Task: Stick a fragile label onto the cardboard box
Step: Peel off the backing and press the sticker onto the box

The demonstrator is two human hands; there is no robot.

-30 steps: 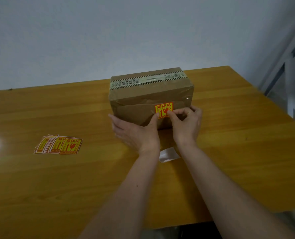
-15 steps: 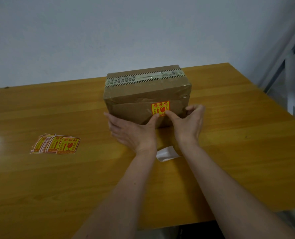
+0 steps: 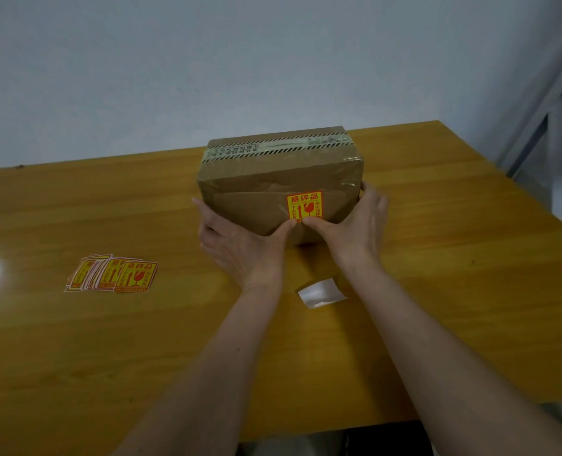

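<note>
From the head camera, the cardboard box (image 3: 279, 179) stands mid-table (image 3: 437, 291), its near face bearing the fragile label (image 3: 304, 205). The left hand (image 3: 240, 248) and right hand (image 3: 355, 222) are spread against that face, thumbs pressing the label's lower edge. Thin and glossy, the label likely creases easily. The tape-wrapped box looks stiff, best braced at its sides. White backing paper (image 3: 320, 292) and spare labels (image 3: 115, 274) lie nearby.
</note>
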